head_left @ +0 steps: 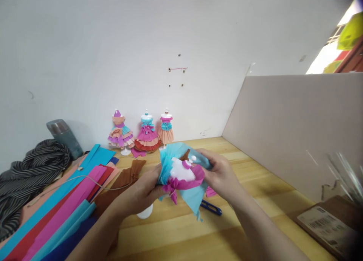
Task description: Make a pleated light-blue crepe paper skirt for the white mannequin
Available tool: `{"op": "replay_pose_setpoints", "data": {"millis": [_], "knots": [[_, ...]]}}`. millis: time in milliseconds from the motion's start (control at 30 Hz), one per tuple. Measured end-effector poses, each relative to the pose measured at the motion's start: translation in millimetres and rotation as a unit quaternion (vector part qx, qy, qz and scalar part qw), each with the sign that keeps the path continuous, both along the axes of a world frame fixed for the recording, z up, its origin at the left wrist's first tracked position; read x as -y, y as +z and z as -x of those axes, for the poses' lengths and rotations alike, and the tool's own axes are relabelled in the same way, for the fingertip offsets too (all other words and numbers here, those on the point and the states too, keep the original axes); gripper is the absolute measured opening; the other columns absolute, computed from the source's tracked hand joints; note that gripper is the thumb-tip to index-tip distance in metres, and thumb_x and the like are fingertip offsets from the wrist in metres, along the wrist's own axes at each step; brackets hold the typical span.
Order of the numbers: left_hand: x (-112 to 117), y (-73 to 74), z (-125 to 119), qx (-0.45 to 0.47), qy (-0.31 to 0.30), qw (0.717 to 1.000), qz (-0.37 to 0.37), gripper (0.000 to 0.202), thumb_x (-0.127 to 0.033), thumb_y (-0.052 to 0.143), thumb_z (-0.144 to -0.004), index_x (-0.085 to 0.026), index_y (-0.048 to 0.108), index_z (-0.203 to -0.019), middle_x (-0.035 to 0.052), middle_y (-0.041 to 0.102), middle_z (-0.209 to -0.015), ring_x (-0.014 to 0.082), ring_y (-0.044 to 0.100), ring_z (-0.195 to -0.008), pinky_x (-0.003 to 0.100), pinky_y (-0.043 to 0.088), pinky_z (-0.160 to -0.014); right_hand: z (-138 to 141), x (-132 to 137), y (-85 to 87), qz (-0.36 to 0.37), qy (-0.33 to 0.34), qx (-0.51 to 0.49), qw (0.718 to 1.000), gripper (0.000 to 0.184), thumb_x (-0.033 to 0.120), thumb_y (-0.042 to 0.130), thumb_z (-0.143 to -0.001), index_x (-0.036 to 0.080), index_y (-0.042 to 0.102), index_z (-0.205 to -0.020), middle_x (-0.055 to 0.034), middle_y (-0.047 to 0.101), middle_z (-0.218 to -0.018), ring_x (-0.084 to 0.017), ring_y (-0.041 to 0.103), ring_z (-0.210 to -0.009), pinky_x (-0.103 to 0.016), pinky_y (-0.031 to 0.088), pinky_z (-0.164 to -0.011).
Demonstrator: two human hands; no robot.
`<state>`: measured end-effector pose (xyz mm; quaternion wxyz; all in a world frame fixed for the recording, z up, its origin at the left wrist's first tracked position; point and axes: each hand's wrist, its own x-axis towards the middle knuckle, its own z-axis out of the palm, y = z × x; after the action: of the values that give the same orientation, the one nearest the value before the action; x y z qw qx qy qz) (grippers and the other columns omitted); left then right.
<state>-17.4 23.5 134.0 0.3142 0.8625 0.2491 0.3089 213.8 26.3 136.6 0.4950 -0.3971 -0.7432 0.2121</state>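
Between my hands is a small white dress-form mannequin [179, 171], tilted over the table. Light blue crepe paper [194, 199] wraps loosely around it, with gathered pleats on the left side. A magenta paper band with a knotted bow [171, 185] lies across its front. My left hand [143, 189] is closed on the mannequin and the pleated paper, thumb beside the bow. On the other side, my right hand [221, 174] pinches the light blue crepe paper. A white disc [145, 212] shows below my left hand; whether it joins the mannequin is hidden.
Three dressed mannequins [147, 134] stand against the wall. Folded crepe paper in several colours [85, 193] covers the left side, near a striped cloth [31, 174] and a flask [65, 138]. A dark blue handle [212, 207] lies under the work. At right are a partition [297, 128] and a labelled box [323, 223].
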Motion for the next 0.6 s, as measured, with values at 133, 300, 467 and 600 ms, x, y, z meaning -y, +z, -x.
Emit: {"op": "replay_pose_setpoints", "data": {"millis": [133, 300, 467, 600], "knots": [[-4, -3.7, -2, 0.018, 0.025, 0.998, 0.052, 0.014, -0.028, 0.051, -0.088, -0.017, 0.058, -0.087, 0.0039, 0.059, -0.088, 0.0180, 0.052, -0.082, 0.027, 0.044, -0.076, 0, -2, -5.0, -0.053, -0.037, 0.009, 0.998, 0.043, 0.030, 0.067, -0.078, 0.022, 0.060, -0.120, -0.0077, 0.068, -0.114, -0.025, 0.064, -0.101, -0.036, 0.051, -0.084], [-9, -11.8, -12, 0.127, 0.168, 0.961, 0.177, 0.019, -0.033, 0.048, -0.086, -0.017, 0.054, -0.079, 0.0014, 0.055, -0.075, 0.0160, 0.049, -0.071, 0.026, 0.042, -0.067, 5, 1, -5.3, -0.150, -0.134, -0.017, 0.980, 0.022, 0.025, 0.061, -0.084, 0.022, 0.063, -0.105, -0.0077, 0.068, -0.102, -0.021, 0.064, -0.090, -0.035, 0.051, -0.078], [-7, -17.7, -24, 0.217, 0.213, 0.924, 0.233, 0.023, -0.039, 0.052, -0.083, -0.016, 0.057, -0.086, 0.0033, 0.060, -0.081, 0.0179, 0.053, -0.077, 0.029, 0.043, -0.074, 24, 9, -10.7, -0.227, -0.075, 0.072, 0.968, 0.008, 0.015, 0.059, -0.084, 0.020, 0.063, -0.088, -0.0068, 0.070, -0.091, -0.022, 0.063, -0.088, -0.038, 0.050, -0.078], [-8, -26.2, -28, 0.260, 0.258, 0.902, 0.228, 0.024, -0.040, 0.054, -0.082, -0.016, 0.057, -0.083, 0.0025, 0.059, -0.079, 0.0176, 0.054, -0.077, 0.029, 0.043, -0.074, 40, 13, -22.5, -0.243, -0.083, 0.136, 0.957, 0.010, 0.016, 0.057, -0.085, 0.019, 0.062, -0.093, -0.0071, 0.070, -0.086, -0.023, 0.061, -0.084, -0.040, 0.048, -0.074]]}}
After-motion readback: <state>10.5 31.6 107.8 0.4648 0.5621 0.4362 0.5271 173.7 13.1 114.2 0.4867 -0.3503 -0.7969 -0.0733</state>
